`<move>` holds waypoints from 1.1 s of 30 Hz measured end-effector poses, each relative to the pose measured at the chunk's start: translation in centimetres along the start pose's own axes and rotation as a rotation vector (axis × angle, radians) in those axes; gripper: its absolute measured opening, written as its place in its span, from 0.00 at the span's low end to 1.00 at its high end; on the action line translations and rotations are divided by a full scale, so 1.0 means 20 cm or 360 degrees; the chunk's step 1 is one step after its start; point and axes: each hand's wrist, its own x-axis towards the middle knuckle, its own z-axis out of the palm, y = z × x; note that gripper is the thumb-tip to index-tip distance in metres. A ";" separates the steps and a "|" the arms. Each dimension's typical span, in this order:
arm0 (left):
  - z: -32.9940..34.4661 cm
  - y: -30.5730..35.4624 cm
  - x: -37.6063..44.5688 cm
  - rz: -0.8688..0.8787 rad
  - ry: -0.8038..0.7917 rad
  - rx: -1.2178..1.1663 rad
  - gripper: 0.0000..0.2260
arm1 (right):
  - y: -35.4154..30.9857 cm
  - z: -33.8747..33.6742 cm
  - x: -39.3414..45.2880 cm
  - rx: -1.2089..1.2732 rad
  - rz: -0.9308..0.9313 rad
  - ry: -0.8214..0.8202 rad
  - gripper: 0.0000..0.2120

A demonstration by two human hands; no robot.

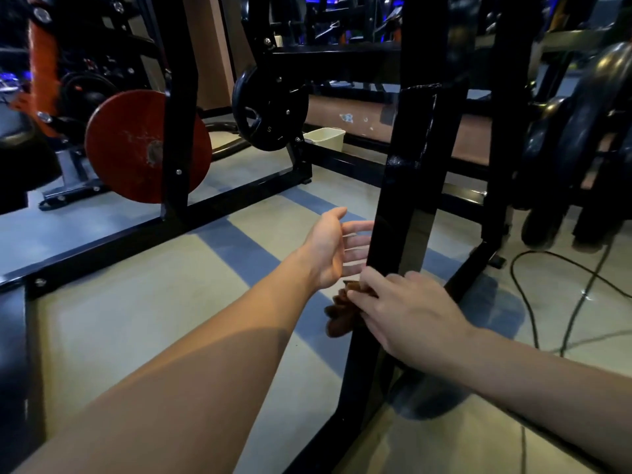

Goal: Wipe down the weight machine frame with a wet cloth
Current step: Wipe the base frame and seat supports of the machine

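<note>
A black upright post of the weight machine frame (407, 186) rises in the middle of the view. My right hand (407, 316) presses a brown cloth (342, 313) against the post low down, fingers wrapped over the cloth, whose loose end hangs to the left. My left hand (333, 248) hovers just left of the post, palm facing it, fingers straight and spread. The fingertips reach the post's edge and hold nothing.
A red weight plate (136, 145) and a black weight plate (270, 111) hang on frame bars at the left and centre. A small white bin (325, 140) stands on the floor behind. Black plates (581, 138) are stacked at the right, with cables (533, 302) on the tiled floor.
</note>
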 end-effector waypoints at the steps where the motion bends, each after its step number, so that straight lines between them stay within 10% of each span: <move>1: 0.01 0.00 0.00 -0.0001 0.0014 -0.0004 0.27 | 0.03 -0.04 0.03 -0.0021 0.0044 0.0063 0.13; 7: -0.03 -0.04 0.02 0.0154 0.0287 0.0144 0.20 | 0.25 -0.26 0.18 -0.0119 0.0404 0.0493 0.18; 18: -0.06 -0.13 0.03 -0.0098 0.0053 0.0376 0.23 | -0.29 0.28 -0.24 -0.0027 -0.0289 -0.0334 0.10; 26: 0.00 -0.18 0.00 -0.0265 -0.0127 0.0741 0.14 | -0.12 0.11 0.00 -0.0067 -0.0002 -0.0141 0.10; 33: -0.04 -0.20 0.06 -0.0259 -0.0295 0.0847 0.11 | -0.41 0.34 -0.18 -0.0013 -0.0358 -0.0618 0.17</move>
